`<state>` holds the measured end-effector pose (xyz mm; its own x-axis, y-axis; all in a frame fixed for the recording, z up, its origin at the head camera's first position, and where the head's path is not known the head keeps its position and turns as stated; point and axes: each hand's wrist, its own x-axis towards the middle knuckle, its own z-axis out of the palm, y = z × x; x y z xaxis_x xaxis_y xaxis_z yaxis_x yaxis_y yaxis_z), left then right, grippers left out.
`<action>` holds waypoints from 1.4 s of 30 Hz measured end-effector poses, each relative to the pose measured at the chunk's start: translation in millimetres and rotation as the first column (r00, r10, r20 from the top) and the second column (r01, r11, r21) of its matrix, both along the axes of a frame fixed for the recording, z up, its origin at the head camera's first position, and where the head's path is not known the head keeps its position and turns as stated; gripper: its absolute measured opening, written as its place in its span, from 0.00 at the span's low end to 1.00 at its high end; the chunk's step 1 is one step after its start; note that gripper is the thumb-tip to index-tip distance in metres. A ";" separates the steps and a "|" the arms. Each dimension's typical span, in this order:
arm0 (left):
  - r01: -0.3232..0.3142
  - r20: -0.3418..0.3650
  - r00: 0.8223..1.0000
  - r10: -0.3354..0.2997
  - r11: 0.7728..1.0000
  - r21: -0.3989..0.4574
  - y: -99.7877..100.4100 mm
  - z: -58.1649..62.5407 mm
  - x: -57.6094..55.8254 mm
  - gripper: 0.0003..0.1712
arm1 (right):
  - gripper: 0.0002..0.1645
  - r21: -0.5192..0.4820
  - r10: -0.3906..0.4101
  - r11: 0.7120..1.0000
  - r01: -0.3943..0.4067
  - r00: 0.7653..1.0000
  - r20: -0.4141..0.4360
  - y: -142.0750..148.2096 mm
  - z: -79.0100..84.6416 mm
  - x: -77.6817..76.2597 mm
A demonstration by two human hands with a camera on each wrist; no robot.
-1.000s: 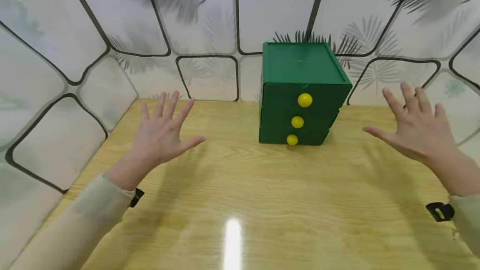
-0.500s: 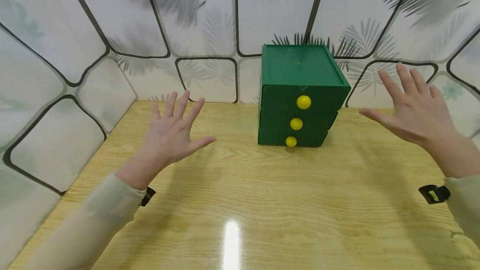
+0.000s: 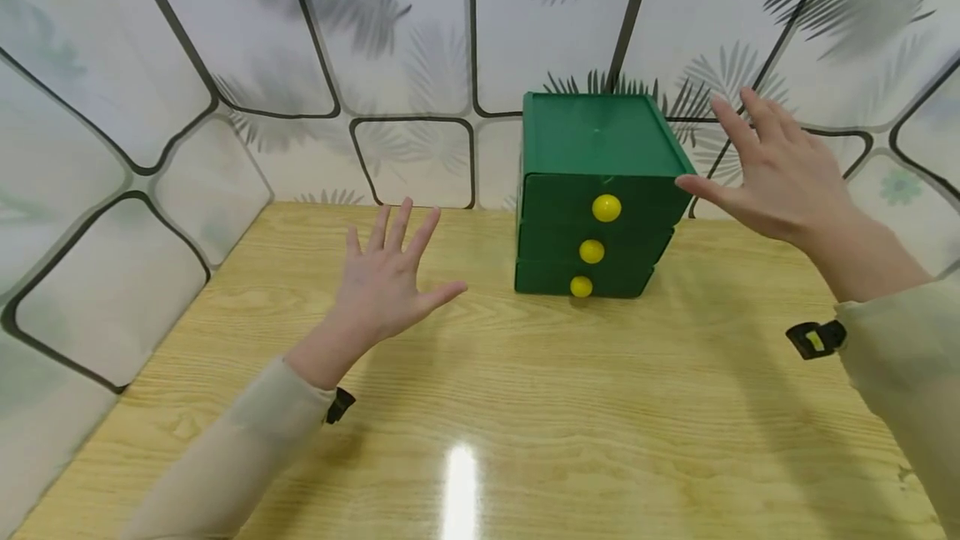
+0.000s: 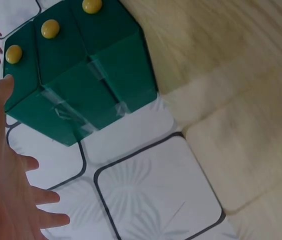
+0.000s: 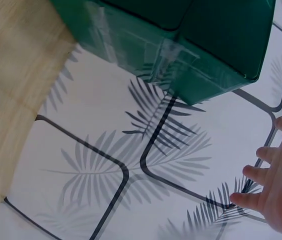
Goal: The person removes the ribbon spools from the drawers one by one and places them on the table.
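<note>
A green three-drawer box [image 3: 607, 136] stands on the table against the back wall, with a round yellow knob [image 3: 606, 208] on each drawer front. All its drawers look closed. Left of the box, my left hand [image 3: 382, 286] hovers with fingers spread, holding nothing. My right hand [image 3: 783, 177] is raised at the box's right side, fingers straight and thumb pointing toward the upper right front corner; whether the thumb touches it I cannot tell. Clear tape [image 4: 68, 107] crosses the drawer seams on the box's side in the left wrist view.
The light wooden table [image 3: 480, 382] runs up to a patterned back wall [image 3: 420, 32] with black outlines and grey leaves. A side wall [image 3: 82, 215] borders the table at left. Dark straps [image 3: 816, 340] sit at both wrists.
Both hands have moved toward the green box: the left one rightward, the right one leftward and up. Their fingers stay extended. The box stands where it was.
</note>
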<state>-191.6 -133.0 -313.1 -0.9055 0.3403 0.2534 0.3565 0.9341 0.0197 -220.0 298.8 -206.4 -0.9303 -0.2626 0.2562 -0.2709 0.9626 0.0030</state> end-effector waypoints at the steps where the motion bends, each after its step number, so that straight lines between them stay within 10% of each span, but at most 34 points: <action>1: 0.004 0.003 1.000 -0.004 1.000 0.018 2.6 -2.6 -0.1 0.57 | 0.56 -0.013 0.011 1.000 -0.011 1.000 0.005 -2.7 1.2 -2.3; 16: 0.073 0.036 0.996 -0.087 0.952 0.297 37.1 -29.5 -1.8 0.54 | 0.49 -0.336 0.127 0.939 -0.075 0.982 0.137 -27.3 -0.7 -37.2; 36: 0.166 0.074 0.935 -0.347 0.612 0.773 79.8 -35.9 11.9 0.44 | 0.45 -0.422 0.163 0.905 -0.047 0.956 0.244 -27.6 -13.9 -55.2; 42: 0.162 0.100 0.905 -0.413 0.554 0.817 93.8 -34.2 12.8 0.42 | 0.43 -0.455 0.195 0.889 -0.053 0.942 0.272 -28.8 -17.3 -55.8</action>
<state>-178.9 -39.3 -347.4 -0.8642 0.3789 0.3311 0.4663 0.3558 0.8099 -275.9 270.0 -223.7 -0.9474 -0.3090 0.0832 -0.3070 0.8042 -0.5090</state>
